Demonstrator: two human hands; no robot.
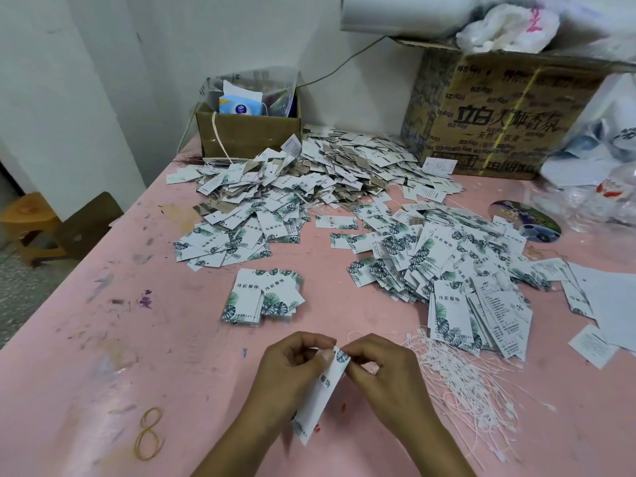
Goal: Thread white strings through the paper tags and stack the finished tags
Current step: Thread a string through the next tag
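A white paper tag (318, 394) with a green leaf print hangs between my hands near the table's front edge. My left hand (292, 370) grips its upper part. My right hand (378, 370) pinches at the tag's top corner, where a thin white string (354, 335) loops up above my fingers. A loose bundle of white strings (471, 383) lies on the table just right of my right hand. A fanned row of tags (481, 318) sits above that bundle. A small stack of tags (263, 297) lies ahead of my left hand.
Large loose heaps of tags (309, 180) cover the middle and back of the pink table (103, 339). A small open cardboard box (247, 132) and a big printed carton (499, 111) stand at the back. Rubber bands (149, 433) lie front left. Plastic bags (592, 201) crowd the right.
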